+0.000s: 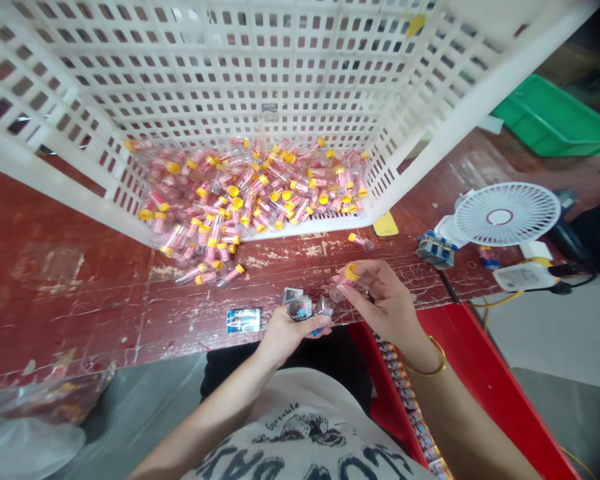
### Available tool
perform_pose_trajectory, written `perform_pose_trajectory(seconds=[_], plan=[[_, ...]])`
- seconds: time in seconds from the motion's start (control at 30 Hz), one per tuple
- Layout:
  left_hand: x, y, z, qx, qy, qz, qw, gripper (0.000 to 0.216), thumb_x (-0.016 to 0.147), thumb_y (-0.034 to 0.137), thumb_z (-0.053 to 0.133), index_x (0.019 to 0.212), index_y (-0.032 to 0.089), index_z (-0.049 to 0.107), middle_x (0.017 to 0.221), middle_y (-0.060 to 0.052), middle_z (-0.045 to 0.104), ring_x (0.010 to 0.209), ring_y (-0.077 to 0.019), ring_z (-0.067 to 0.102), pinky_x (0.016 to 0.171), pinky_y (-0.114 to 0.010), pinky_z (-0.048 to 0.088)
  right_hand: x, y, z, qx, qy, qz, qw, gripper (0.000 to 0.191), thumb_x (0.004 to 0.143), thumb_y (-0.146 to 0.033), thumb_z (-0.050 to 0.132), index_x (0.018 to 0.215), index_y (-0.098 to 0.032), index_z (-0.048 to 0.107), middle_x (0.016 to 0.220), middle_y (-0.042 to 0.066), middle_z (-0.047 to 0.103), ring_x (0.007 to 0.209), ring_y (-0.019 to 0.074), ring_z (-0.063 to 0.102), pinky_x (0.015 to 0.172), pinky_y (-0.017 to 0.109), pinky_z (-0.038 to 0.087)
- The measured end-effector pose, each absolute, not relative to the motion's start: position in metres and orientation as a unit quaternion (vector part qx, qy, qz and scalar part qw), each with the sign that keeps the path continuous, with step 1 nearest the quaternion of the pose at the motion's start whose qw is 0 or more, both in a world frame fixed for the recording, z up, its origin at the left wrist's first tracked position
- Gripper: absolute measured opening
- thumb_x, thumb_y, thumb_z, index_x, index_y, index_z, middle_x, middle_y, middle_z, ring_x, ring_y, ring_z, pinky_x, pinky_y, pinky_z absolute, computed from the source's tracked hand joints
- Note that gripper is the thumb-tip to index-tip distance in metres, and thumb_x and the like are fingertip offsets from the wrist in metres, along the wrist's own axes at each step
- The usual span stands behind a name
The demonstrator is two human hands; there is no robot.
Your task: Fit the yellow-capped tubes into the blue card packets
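Head view, lower centre: right hand point(386, 301) pinches a yellow-topped tube point(349, 277), left hand point(286, 333) clutches small packets point(300, 308); a slack hold could drop either off the near side of the desk point(95, 293)

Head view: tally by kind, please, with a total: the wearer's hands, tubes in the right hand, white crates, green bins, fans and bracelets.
Hands: 2 (left hand, right hand)
Tube in right hand: 1
White crate: 1
Green bin: 1
Fan: 1
Bracelet: 1
Total: 7
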State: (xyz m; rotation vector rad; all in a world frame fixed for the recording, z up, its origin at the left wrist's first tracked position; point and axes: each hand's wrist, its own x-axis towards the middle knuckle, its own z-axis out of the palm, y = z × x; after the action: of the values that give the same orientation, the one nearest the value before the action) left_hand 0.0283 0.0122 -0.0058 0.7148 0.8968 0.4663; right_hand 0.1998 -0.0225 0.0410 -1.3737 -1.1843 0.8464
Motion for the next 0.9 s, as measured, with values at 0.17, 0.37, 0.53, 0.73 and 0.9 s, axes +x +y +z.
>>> perform_pose_trajectory(seconds=[0.17,0.37,0.53,0.73,0.9], plan=[[0.029,0.011,-0.011,0.369,0.423,0.229,0.795,0.029,0.060,0.032,0.083,0.077,0.012,0.069,0.065,-0.002,0.070,0.065,-0.0181,0.068,0.066,-0.028,0.054,0.200,-0.026,0.041,-0.575,-0.552,0.330,0.506,0.020,0.082,-0.025,0.065,0.097,-0.023,0.051,0.101,0.006,0.061,0.091,0.0185,0.064,0.085,0.037,0.054],[0.028,0.008,-0.010,0.387,0.400,0.215,0.803,0.028,0.070,0.037,0.076,0.082,0.013,0.069,0.074,-0.005,0.073,0.072,-0.0192,0.069,0.065,-0.028,0.055,0.201,-0.018,0.023,-0.560,-0.450,0.456,0.525,0.026,0.075,-0.029,0.072,0.089,-0.022,0.051,0.088,0.002,0.066,0.084,0.0178,0.068,0.080,0.033,0.057],[0.032,0.007,-0.003,0.281,0.402,0.179,0.853,0.035,0.072,0.037,0.075,0.095,0.012,0.068,0.092,-0.012,0.073,0.081,-0.0230,0.070,0.067,-0.034,0.058,0.202,-0.018,0.007,-0.531,-0.326,0.541,0.565,0.031,0.070,-0.030,0.077,0.083,-0.022,0.051,0.087,0.001,0.070,0.085,0.0198,0.070,0.082,0.036,0.056],[0.039,0.010,0.000,0.186,0.386,0.162,0.889,0.032,0.077,0.035,0.070,0.099,0.013,0.069,0.095,-0.013,0.073,0.083,-0.0234,0.069,0.066,-0.036,0.059,0.197,-0.030,0.004,-0.516,-0.293,0.590,0.548,0.026,0.076,-0.033,0.072,0.086,-0.022,0.051,0.093,0.003,0.070,0.086,0.0169,0.068,0.075,0.031,0.056],[0.048,0.014,0.004,0.141,0.384,0.207,0.888,0.033,0.073,0.034,0.075,0.097,0.012,0.069,0.087,-0.010,0.073,0.072,-0.0190,0.070,0.069,-0.033,0.058,0.181,-0.041,0.002,-0.545,-0.404,0.548,0.489,0.053,0.065,-0.031,0.080,0.105,-0.024,0.047,0.113,0.006,0.059,0.093,0.0171,0.062,0.075,0.029,0.055]])
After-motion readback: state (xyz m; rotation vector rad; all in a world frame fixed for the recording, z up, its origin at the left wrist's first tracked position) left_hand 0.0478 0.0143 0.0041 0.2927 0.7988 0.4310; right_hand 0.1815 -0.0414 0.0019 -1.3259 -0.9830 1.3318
